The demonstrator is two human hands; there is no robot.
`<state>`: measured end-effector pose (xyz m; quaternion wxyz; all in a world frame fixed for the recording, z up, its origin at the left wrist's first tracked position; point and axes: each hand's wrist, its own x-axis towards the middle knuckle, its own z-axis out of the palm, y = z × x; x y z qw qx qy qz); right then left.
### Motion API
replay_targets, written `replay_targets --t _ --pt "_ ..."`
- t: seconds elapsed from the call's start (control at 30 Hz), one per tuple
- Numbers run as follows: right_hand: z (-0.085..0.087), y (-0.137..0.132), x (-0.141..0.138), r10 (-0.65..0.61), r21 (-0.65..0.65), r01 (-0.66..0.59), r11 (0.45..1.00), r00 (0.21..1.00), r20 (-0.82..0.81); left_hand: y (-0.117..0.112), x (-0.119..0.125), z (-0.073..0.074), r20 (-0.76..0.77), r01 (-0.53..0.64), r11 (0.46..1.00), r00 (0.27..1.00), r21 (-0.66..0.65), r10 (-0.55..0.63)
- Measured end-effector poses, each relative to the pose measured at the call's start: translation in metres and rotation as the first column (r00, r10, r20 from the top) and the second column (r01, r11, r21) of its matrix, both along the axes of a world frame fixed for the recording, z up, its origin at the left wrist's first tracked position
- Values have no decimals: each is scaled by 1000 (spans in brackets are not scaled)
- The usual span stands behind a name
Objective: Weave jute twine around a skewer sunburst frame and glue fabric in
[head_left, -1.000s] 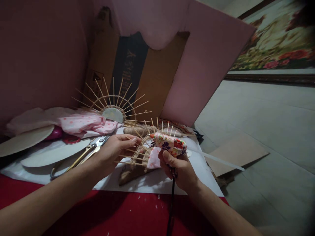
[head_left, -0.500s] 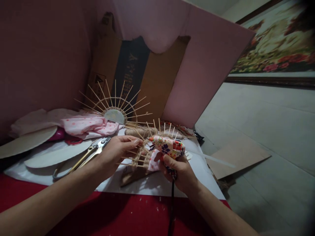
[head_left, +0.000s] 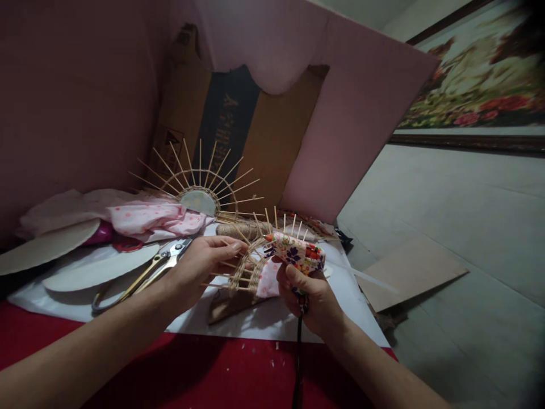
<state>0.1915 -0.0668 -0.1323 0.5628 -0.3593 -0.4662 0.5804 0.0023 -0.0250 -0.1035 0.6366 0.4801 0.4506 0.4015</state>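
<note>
My right hand (head_left: pixel 310 292) is closed round a glue gun (head_left: pixel 298 251) wrapped in flower-patterned cloth. Its orange tip points left, over a woven twine-and-stick piece (head_left: pixel 244 275). A black cord (head_left: pixel 298 358) hangs down from the handle. The fingers of my left hand (head_left: pixel 215 255) pinch the far left side of the woven piece, near its thin sticks. Pink dotted fabric (head_left: pixel 268 279) covers part of the woven piece beside the gun. Whether the gun's tip touches the twine I cannot tell.
Shears (head_left: pixel 157 267) lie left of my left hand, by white oval boards (head_left: pixel 102 267) and crumpled pink fabric (head_left: pixel 149 218). Behind stand a sunburst of woven sticks (head_left: pixel 198 199) and a twine roll (head_left: pixel 242 229). A cardboard panel (head_left: pixel 281 130) leans at the back; a flat board (head_left: pixel 415 272) lies right.
The glue gun in my right hand has shifted slightly to the right, its tip drawing back from my left fingers. My left hand stays in place on the woven piece.
</note>
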Motion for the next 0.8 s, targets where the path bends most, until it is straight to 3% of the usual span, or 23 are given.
replay_targets --t 0.13,0.4,0.67,0.8 --pt "2 0 -1 -39 -41 38 998 999 -18 1 -1 -1 24 2 1000 1000 4 -2" --pt "-2 1 1 37 -57 -35 998 999 38 -1 -2 0 18 -4 1000 1000 -4 4" --pt "2 2 0 -70 -81 76 994 995 70 -1 -1 1 37 -13 1000 999 -2 13" --pt "1 2 0 6 -6 -6 1000 998 61 -2 -1 1 29 -14 1000 999 -4 14"
